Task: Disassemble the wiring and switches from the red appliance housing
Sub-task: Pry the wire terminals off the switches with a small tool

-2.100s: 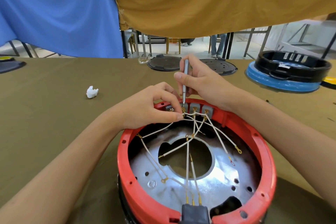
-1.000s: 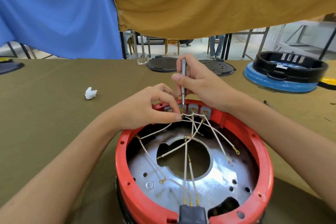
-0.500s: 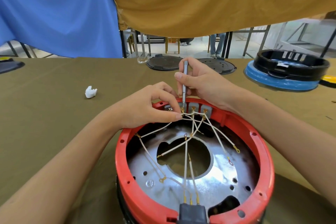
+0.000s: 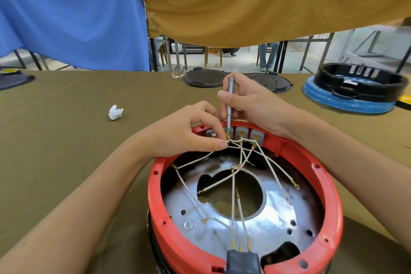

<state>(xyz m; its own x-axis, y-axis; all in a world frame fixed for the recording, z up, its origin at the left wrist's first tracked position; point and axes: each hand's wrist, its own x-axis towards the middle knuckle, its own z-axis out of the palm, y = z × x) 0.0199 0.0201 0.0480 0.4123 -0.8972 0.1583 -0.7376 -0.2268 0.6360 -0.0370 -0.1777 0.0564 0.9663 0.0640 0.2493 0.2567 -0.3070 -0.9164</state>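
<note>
A round red appliance housing (image 4: 162,211) lies open side up in front of me, with a shiny metal plate (image 4: 278,224) inside. Several white wires (image 4: 233,187) with brass ring ends cross it, running to grey switch blocks (image 4: 255,134) on the far rim and a dark connector (image 4: 241,262) at the near rim. My right hand (image 4: 251,102) grips a thin grey screwdriver (image 4: 229,100) upright, its tip on the leftmost switch terminal. My left hand (image 4: 189,131) pinches a wire right beside that terminal.
The olive table cloth (image 4: 66,140) carries a small white crumpled scrap (image 4: 115,112) at the left. Two black round lids (image 4: 203,78) lie at the far edge. A black ring on a blue base (image 4: 355,91) stands at the far right. Blue and mustard cloths hang behind.
Both hands stay at the leftmost switch terminal. The screwdriver remains upright on it; only slight shifts of the hands and the view show.
</note>
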